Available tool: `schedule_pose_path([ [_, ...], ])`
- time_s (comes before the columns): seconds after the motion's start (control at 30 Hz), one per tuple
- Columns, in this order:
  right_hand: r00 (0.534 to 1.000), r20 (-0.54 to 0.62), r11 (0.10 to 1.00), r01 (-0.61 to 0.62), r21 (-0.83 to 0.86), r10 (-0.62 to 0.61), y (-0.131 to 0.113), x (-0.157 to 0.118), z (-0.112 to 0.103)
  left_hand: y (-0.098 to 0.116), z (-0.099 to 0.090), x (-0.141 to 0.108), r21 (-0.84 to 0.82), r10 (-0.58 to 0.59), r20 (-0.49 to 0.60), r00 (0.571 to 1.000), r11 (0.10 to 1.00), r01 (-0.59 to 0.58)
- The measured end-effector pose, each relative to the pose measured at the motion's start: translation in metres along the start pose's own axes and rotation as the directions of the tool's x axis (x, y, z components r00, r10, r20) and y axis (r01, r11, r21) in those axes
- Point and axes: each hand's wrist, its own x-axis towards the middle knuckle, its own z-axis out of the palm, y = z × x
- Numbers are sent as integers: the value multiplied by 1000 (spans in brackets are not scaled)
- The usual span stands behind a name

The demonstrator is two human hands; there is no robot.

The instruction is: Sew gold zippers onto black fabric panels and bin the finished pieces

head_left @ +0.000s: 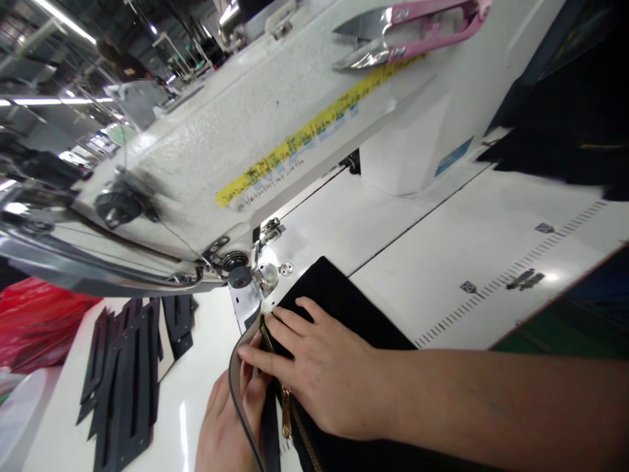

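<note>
Black fabric (344, 308) with a brass zipper (286, 419) lies on the white sewing machine bed, its edge close to the presser foot area. My right hand (314, 367) rests on the fabric with its fingers spread, the fingertips near the zipper's upper end. A dark strip with a grey-beige inner side (234, 380) curves up beside the zipper. My left hand (230, 419) is around this strip, fingers bent, thumb close to the zipper; part of it is hidden behind the strip. The sewing machine head (236, 118) stands over the work, with the needle zone just beyond my fingertips.
Several dark cut strips (125, 380) lie on the white table at the left, by a red plastic bag (39, 321). Pink-handled snips (432, 29) lie on the machine arm. Dark cloth (565, 137) sits at the right. A person (128, 65) is in the background.
</note>
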Motion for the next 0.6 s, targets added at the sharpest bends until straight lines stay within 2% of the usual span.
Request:
schedule_pose_path([
  [0.1,1000,-12,1000,0,-10,0,-2,0,0,12,-6,3,-16,-46,-25,999,999,46],
  [0.2,999,-43,1000,-8,-1,8,-3,0,0,21,-20,5,-73,-43,7,999,996,44],
  [0.3,998,-63,1000,-28,4,28,-4,0,-1,25,-41,5,-201,-11,119,993,979,35],
  [0.4,997,-71,999,-26,23,28,-4,-1,-3,23,-57,5,-246,13,239,971,968,47],
  [0.47,997,-73,999,-15,47,18,-2,-1,-5,22,-58,5,-240,23,270,963,970,44],
  [0.6,998,-64,998,10,66,-6,1,-3,-7,23,-46,6,-249,22,231,973,968,37],
])
